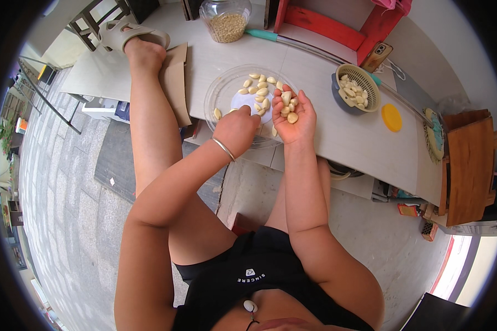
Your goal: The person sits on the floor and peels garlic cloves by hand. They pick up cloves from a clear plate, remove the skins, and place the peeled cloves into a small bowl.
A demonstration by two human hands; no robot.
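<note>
My right hand [295, 118] is palm up and cups several peeled garlic cloves [287, 98], over the right side of a round clear plastic tray [212, 89]. My left hand [238, 127], with a silver bangle [223, 149] at the wrist, reaches palm down over the tray's near side. Its fingers are bent inward. The fingertips are hidden beneath the hand, so whether a clove is between them does not show. More peeled cloves [262, 91] lie spread in the tray, some around a white disc [241, 99] at its middle.
A beige strainer in a grey bowl [338, 92] holds more cloves, beside a yellow lid [392, 118]. A clear jar of beige beans or grains [227, 27], a metal pole [306, 50], a phone [377, 57] and cardboard [176, 82] rest on the tabletop [356, 140]. My left foot is propped at its left end.
</note>
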